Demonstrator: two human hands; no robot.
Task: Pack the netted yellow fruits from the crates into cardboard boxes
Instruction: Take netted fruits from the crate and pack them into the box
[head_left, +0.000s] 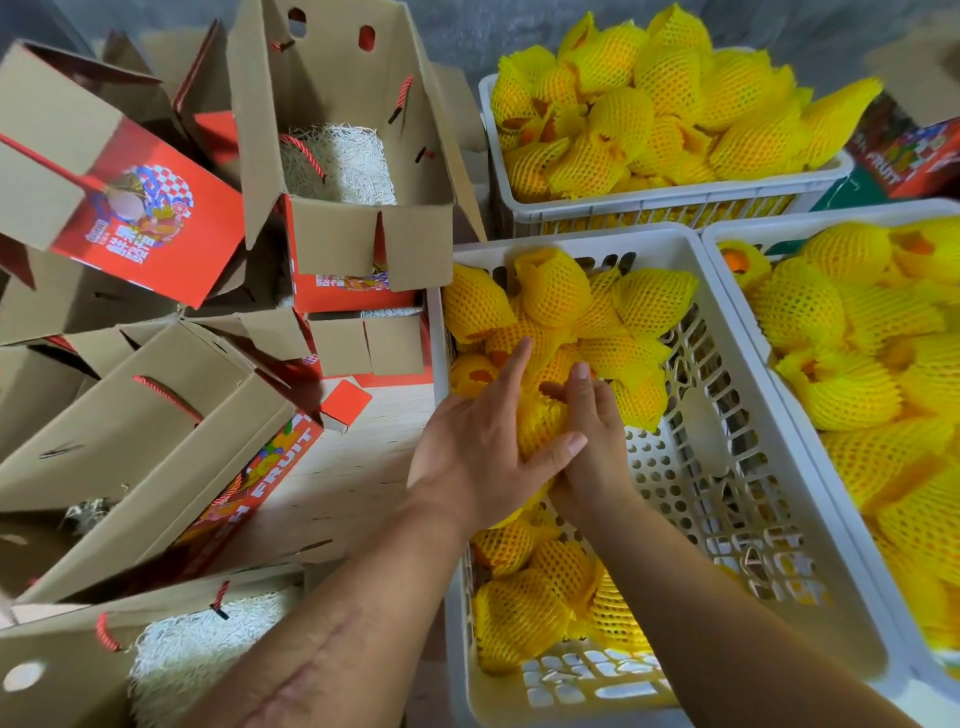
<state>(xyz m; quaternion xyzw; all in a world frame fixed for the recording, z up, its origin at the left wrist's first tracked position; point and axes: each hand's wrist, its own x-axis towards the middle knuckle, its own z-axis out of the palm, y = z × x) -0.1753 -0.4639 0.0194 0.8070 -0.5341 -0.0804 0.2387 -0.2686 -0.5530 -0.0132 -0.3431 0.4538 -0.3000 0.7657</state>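
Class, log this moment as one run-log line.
hands: left hand and right hand grip one netted fruit | place: over middle crate | next: padded box, likely

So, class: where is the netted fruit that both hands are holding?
In the head view, the netted fruit sits centre frame between left hand and right hand, over the half-empty middle crate.

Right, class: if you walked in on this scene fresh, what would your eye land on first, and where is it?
The bright yellow netted fruits, heaped in three white crates on the right. In the nearest crate, the left hand and right hand cup one fruit between them. On the left sits a jumble of open cardboard boxes with red printed sides, some lined with white shredded padding.
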